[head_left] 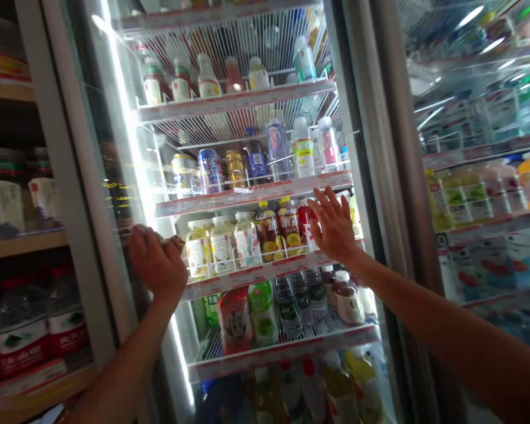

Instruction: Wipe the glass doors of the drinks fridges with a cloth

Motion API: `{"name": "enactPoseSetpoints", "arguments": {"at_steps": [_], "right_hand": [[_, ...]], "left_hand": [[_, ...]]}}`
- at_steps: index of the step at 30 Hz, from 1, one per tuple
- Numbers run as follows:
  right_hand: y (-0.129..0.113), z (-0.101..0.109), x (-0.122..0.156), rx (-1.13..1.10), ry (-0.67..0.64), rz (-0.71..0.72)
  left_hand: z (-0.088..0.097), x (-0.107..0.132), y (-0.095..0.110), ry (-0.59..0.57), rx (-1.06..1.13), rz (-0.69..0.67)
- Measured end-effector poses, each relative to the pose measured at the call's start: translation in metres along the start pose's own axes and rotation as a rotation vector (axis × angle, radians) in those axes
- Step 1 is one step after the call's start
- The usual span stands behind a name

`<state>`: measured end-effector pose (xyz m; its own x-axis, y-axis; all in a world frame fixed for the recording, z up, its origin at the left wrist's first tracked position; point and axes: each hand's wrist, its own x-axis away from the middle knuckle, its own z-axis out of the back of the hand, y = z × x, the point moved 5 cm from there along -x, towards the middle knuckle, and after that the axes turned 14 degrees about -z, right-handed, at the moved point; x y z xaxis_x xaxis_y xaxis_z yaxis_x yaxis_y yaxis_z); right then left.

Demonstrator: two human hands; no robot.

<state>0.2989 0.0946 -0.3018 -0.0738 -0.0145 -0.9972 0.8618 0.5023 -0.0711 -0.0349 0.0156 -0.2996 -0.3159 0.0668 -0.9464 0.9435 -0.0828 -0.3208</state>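
Observation:
I face a glass-door drinks fridge (362, 147). My left hand (156, 263) is closed on a crumpled cloth (170, 240), pressed against the left part of the glass beside the bright light strip. My right hand (333, 224) lies flat on the glass with fingers spread, over a red-labelled bottle (307, 227) on the middle shelf (256, 274). Behind the glass, that shelf carries pale yellow drink bottles (223, 244) and dark tea bottles (276, 229).
Cans (209, 171) and bottles fill the shelf above; water bottles (291, 297) and cartons stand below. A second fridge door (481, 176) stands at the right. Wooden shelves (22, 244) with bottles are at the left.

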Motion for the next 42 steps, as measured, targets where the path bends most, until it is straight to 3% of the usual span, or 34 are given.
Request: {"name": "enactPoseSetpoints", "arguments": {"at_steps": [2, 4, 6, 8, 10, 12, 13, 16, 18, 21, 23, 24, 27, 29, 31, 33, 35, 36, 39, 40, 41, 42], "right_hand": [[0.000, 0.000, 0.000, -0.006, -0.004, 0.006], [0.001, 0.000, 0.000, -0.008, -0.021, 0.013], [0.002, 0.000, 0.000, -0.005, -0.038, 0.015], [0.002, -0.001, 0.000, 0.002, -0.037, 0.010], [0.001, -0.001, 0.000, 0.009, -0.027, 0.006], [0.000, -0.001, 0.000, 0.010, -0.019, 0.000], [0.000, -0.001, 0.000, 0.008, -0.019, -0.002], [0.001, -0.001, 0.000, 0.004, -0.033, -0.001], [0.001, -0.002, 0.000, 0.009, -0.041, 0.004], [0.001, -0.002, 0.000, 0.017, -0.048, 0.004], [0.000, -0.002, 0.000, 0.018, -0.033, 0.003], [0.000, -0.002, 0.000, 0.018, -0.023, 0.002], [-0.001, 0.000, 0.000, 0.013, -0.016, 0.001], [0.000, 0.000, 0.000, 0.009, -0.029, 0.000], [0.001, 0.000, -0.001, 0.005, -0.035, 0.001], [0.001, -0.001, -0.002, 0.001, -0.037, -0.002], [0.001, -0.001, -0.002, -0.003, -0.037, -0.005], [0.001, 0.001, -0.002, -0.004, -0.035, -0.005], [0.002, 0.012, 0.003, -0.005, -0.029, 0.030], [0.004, 0.018, 0.006, -0.004, -0.030, 0.056], [0.008, 0.025, 0.009, -0.003, -0.032, 0.082], [0.012, 0.033, 0.012, -0.002, -0.029, 0.102]], "left_hand": [[-0.005, 0.003, 0.023, 0.005, -0.025, -0.068], [-0.016, 0.007, 0.054, -0.095, 0.029, -0.283], [-0.021, 0.011, 0.066, -0.148, 0.084, -0.443], [-0.015, 0.007, 0.052, -0.072, 0.059, -0.343], [-0.009, 0.001, 0.032, 0.028, -0.011, -0.066], [-0.013, -0.006, 0.034, 0.010, -0.035, 0.049], [-0.019, -0.010, 0.046, -0.037, -0.016, 0.000], [-0.038, -0.018, 0.094, -0.184, 0.088, -0.345], [-0.041, -0.024, 0.107, -0.162, 0.100, -0.447], [-0.037, -0.036, 0.092, -0.025, 0.028, -0.225], [-0.039, -0.039, 0.095, -0.022, 0.005, -0.146], [-0.042, -0.038, 0.105, -0.053, 0.013, -0.205], [-0.051, -0.032, 0.149, -0.148, 0.085, -0.590], [-0.053, -0.034, 0.158, -0.172, 0.106, -0.707], [-0.053, -0.047, 0.146, -0.137, 0.074, -0.590], [-0.051, -0.061, 0.127, -0.064, 0.023, -0.349], [-0.052, -0.062, 0.126, -0.032, 0.016, -0.267], [-0.053, -0.059, 0.135, -0.050, 0.034, -0.333], [-0.058, -0.044, 0.173, -0.148, 0.118, -0.776], [-0.059, -0.044, 0.179, -0.160, 0.126, -0.866], [-0.061, -0.051, 0.180, -0.155, 0.120, -0.885], [-0.062, -0.063, 0.176, -0.131, 0.102, -0.821]]}}
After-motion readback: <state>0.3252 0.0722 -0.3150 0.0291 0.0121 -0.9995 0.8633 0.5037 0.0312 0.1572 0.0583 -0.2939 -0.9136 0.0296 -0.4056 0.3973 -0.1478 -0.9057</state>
